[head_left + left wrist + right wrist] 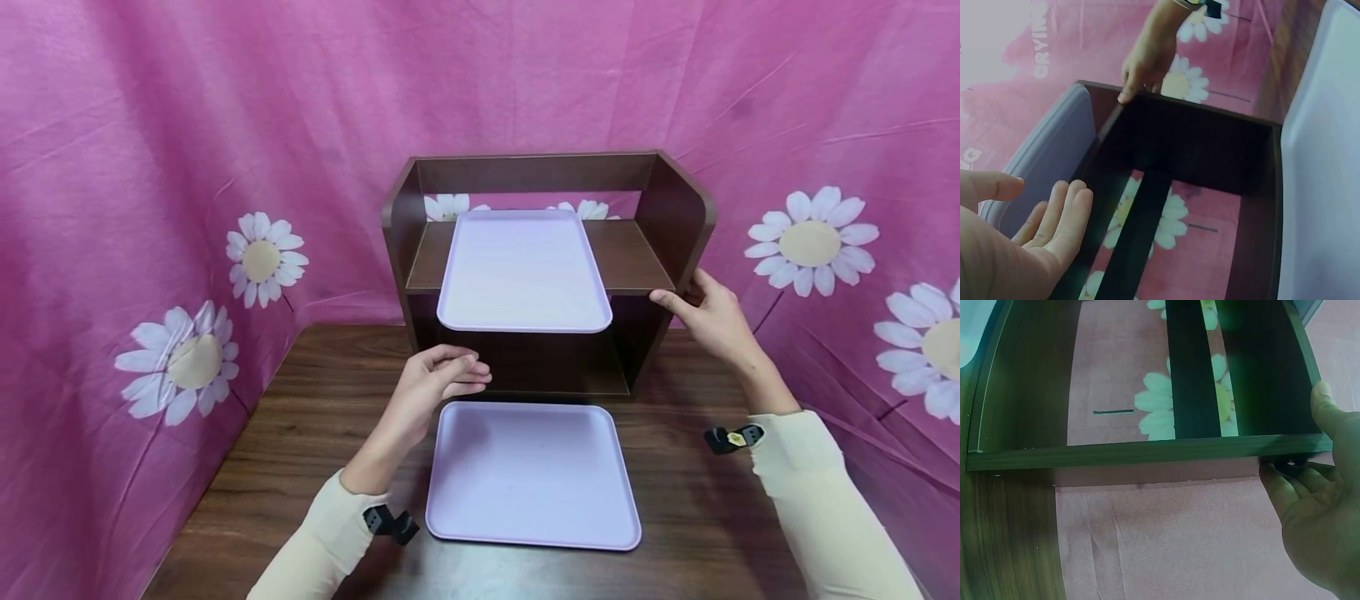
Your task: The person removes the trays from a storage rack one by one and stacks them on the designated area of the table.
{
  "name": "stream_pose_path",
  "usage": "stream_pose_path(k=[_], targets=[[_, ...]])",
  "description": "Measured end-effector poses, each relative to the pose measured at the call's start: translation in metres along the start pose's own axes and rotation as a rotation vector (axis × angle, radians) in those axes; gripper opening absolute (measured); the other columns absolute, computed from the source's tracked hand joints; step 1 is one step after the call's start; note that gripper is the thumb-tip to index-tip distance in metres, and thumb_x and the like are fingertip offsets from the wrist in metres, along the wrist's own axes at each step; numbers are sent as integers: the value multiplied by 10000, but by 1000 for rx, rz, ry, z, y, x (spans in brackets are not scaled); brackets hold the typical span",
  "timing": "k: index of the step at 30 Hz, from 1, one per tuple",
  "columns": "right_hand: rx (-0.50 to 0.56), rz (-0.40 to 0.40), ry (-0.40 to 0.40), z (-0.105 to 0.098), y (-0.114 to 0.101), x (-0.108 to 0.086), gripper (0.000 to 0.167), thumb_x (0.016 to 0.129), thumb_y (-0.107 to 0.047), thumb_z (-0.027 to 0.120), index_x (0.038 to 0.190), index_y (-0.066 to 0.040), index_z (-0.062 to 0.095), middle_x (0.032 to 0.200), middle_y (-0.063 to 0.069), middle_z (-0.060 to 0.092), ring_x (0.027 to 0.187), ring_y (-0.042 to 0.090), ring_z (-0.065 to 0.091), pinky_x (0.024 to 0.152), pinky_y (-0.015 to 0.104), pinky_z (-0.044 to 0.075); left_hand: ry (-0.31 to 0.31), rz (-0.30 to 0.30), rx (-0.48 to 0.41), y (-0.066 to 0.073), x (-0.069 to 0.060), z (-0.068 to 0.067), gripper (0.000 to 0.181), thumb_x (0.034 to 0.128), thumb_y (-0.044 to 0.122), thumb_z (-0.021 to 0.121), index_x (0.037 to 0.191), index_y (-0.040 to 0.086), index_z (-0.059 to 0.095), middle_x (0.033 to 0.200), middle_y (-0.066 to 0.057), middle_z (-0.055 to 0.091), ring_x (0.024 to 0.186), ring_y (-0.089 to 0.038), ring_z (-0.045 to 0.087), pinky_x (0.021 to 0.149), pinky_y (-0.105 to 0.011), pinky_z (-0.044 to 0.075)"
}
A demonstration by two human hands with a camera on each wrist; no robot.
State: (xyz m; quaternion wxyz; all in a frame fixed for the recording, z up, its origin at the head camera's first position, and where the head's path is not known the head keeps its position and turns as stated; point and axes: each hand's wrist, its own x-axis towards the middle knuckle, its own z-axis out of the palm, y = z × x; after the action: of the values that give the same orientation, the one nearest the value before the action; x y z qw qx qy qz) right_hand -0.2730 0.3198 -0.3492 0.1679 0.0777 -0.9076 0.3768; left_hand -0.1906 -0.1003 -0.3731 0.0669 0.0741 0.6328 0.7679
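A brown two-level shelf point(675, 225) stands at the back of the table. One lilac tray point(525, 271) lies on its upper board, its near end jutting out past the front edge. A second lilac tray point(534, 475) lies on the table before the shelf. My right hand point(712, 321) grips the shelf's right side panel, thumb on the front edge and fingers behind, as the right wrist view shows at the hand point(1316, 494). My left hand point(427, 387), fingers loosely extended, holds nothing near the shelf's lower opening; in the left wrist view the hand point(1029, 244) is beside the upper tray point(1054, 150).
The brown wooden table point(315, 400) extends to both sides of the lower tray. A pink curtain point(337, 100) with white daisies hangs behind and at both sides. The shelf's lower compartment point(547, 362) is open at the front.
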Motion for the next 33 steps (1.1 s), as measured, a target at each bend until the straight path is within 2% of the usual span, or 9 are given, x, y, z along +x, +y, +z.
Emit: stream_pose_path(k=[6, 10, 14, 24, 29, 33], targets=[[0, 0, 9, 1, 1, 0, 534, 1013, -410, 734, 1379, -48, 593, 1248, 288, 723, 852, -128, 542, 669, 102, 430, -6, 8, -117, 6, 2, 13, 330, 1023, 63, 630, 1307, -94, 566, 1228, -288, 742, 1081, -294, 786, 1004, -425, 628], [2, 4, 9, 2, 1, 1, 535, 1014, -409, 732, 1380, -46, 589, 1250, 288, 720, 855, -124, 541, 680, 95, 424, -31, 12, -184, 9, 4, 20, 372, 1029, 51, 610, 1347, -114, 508, 1328, -320, 682, 1197, -346, 739, 1061, -439, 598], [6, 6, 8, 2, 1, 2, 536, 1017, -406, 728, 1389, -46, 586, 1263, 287, 717, 864, -120, 539, 687, 90, 419, -56, 23, -246, 10, 6, 27, 334, 1028, 45, 600, 1309, -107, 504, 1310, -286, 688, 1246, -374, 710, 1098, -455, 573], [3, 23, 1, 0, 1, 1, 561, 1018, -422, 721, 1406, -45, 574, 1292, 289, 711, 877, -134, 532, 690, 83, 419, -107, 56, -404, 11, 11, 43, 174, 1032, 18, 558, 1201, 33, 593, 1195, -128, 722, 1344, -438, 636, 1161, -478, 522], [9, 18, 14, 2, 3, 1, 555, 1019, -407, 725, 1408, -39, 577, 1286, 302, 707, 870, -132, 531, 680, 81, 420, -127, 68, -499, 10, 15, 51, 163, 1031, 1, 533, 1096, 70, 665, 1174, -59, 745, 1295, -371, 676, 1195, -495, 488], [11, 13, 20, 2, 4, 0, 554, 1020, -390, 729, 1422, -39, 576, 1281, 298, 705, 877, -121, 528, 679, 73, 419, -98, 82, -573, 8, 17, 57, 191, 1008, -11, 541, 1113, 69, 680, 1162, -46, 741, 1238, -304, 696, 1212, -513, 468]])
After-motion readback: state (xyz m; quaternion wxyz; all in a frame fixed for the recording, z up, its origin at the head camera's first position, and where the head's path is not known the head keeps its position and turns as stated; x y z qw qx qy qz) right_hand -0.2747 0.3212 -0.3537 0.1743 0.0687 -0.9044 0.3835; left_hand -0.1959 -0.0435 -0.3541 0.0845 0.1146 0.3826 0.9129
